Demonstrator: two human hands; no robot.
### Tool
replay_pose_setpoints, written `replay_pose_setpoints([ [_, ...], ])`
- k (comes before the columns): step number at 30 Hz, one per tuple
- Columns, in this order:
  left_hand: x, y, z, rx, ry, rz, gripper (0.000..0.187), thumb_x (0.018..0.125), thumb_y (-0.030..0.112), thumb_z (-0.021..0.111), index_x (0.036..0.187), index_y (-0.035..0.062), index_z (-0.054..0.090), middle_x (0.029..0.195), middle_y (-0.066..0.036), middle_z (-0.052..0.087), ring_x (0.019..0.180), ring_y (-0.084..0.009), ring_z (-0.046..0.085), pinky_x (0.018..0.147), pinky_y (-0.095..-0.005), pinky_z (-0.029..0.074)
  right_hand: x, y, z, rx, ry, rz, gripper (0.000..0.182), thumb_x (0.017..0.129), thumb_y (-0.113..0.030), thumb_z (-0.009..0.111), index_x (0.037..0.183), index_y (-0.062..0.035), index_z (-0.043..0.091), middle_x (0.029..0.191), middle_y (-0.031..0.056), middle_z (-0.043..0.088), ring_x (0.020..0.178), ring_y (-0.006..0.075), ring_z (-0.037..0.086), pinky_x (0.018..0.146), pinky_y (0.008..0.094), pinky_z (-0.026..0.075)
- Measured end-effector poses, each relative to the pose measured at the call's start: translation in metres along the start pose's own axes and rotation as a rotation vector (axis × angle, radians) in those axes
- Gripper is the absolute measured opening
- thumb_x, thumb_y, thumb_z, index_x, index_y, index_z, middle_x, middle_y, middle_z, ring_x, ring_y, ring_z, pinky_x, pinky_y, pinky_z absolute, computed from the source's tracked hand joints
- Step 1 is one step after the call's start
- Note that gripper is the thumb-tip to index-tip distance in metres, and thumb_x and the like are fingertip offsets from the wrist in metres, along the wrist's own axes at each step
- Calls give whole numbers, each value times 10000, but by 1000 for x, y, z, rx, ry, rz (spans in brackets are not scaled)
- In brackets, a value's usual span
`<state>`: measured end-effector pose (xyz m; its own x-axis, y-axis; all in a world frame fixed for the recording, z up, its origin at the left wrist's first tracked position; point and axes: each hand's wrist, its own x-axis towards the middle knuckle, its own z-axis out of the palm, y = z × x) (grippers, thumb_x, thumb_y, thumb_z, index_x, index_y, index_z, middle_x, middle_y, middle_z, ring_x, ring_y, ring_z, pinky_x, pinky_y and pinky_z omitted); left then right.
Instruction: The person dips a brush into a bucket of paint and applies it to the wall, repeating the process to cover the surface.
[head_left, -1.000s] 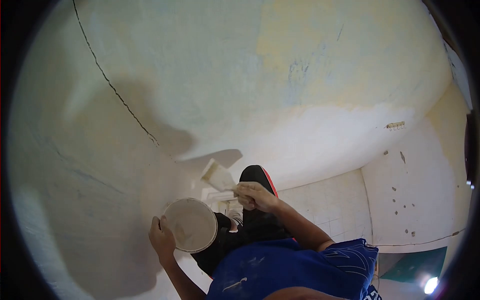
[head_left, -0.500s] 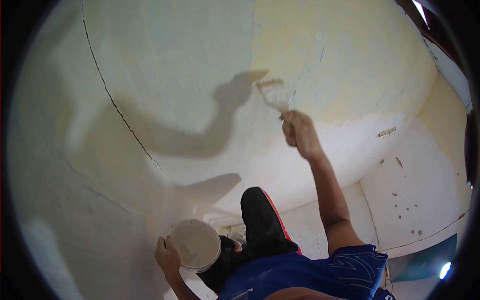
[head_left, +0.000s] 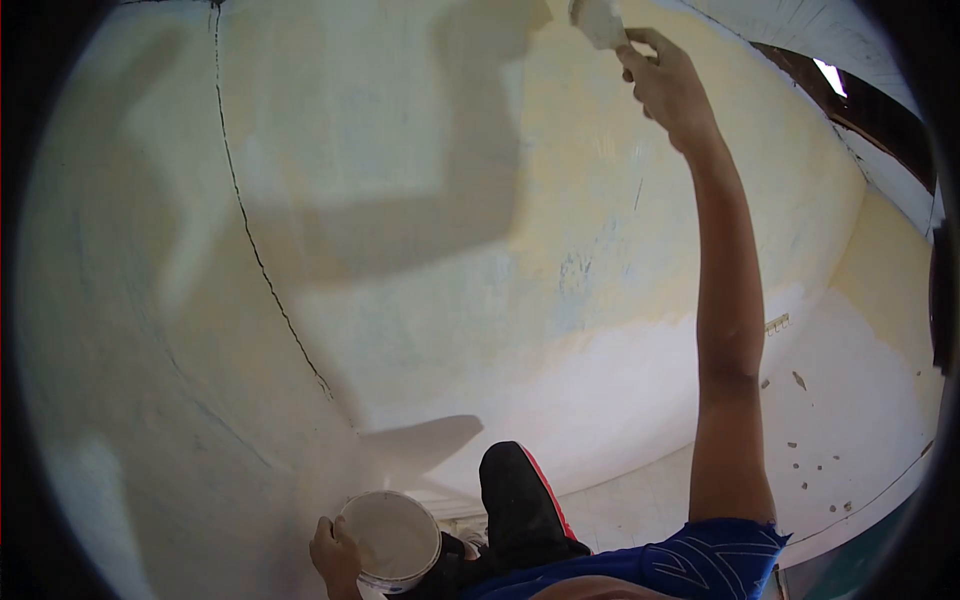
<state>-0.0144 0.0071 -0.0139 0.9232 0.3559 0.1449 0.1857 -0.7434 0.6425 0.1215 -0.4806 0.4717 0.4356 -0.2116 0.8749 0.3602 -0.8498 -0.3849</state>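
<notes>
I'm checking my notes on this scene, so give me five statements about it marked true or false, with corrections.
1. The right hand holds a brush raised up by the wall. True.
2. The left hand is empty. False: the left hand holds a round bucket.
3. A long dark crack runs down the wall. True.
4. The sleeve of the raised arm is red. False: the sleeve is blue.
5. A small hook rack shows beside the right elbow. True.

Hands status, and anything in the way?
Right hand raised, gripping brush. Left hand on bucket rim. Nothing visible between brush and wall; brush tip cut off at frame edge.
</notes>
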Motion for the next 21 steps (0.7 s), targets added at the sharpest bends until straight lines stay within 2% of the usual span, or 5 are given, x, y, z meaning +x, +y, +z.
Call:
replay_pose_setpoints([
  [2, 1, -6, 4, 22, 28, 24, 327, 976, 259, 585, 805, -16, 546, 727, -246, 617, 721, -497, 598, 666, -565, 428, 17, -15, -9, -80, 75, -51, 373, 965, -248, 564, 1250, -20, 641, 910, 160, 714, 721, 260, 671, 685, 416, 534],
  [4, 2, -4, 4, 27, 24, 11, 328, 977, 262, 584, 806, -15, 547, 729, -245, 619, 726, -498, 600, 667, -568, 428, 27, -44, -23, -339, 6, -56, 365, 937, -158, 647, 1283, -45, 615, 1272, 254, 637, 1185, 373, 610, 1015, 443, 472],
  [8, 2, 3, 1, 45, -9, -19, 333, 978, 277, 580, 812, -10, 553, 745, -245, 626, 746, -500, 600, 683, -573, 429, 59, -46, -22, -488, 9, -211, 318, 947, -134, 622, 1237, -5, 635, 1246, 264, 636, 1151, 367, 627, 937, 446, 507],
  [11, 3, -4, 7, 29, 10, -5, 333, 978, 279, 578, 814, -10, 555, 763, -249, 628, 760, -502, 597, 698, -577, 427, 61, -78, -15, -394, -15, -51, 302, 929, -113, 615, 1200, 11, 658, 1185, 276, 670, 1109, 373, 658, 926, 457, 525],
  [21, 3, -2, 5, 44, 1, -18, 324, 974, 274, 584, 809, -3, 560, 756, -239, 631, 751, -493, 600, 696, -576, 422, 117, -73, 12, -536, 24, -183, 290, 874, -114, 575, 1098, -17, 733, 1083, 277, 712, 1066, 401, 695, 893, 482, 547],
])
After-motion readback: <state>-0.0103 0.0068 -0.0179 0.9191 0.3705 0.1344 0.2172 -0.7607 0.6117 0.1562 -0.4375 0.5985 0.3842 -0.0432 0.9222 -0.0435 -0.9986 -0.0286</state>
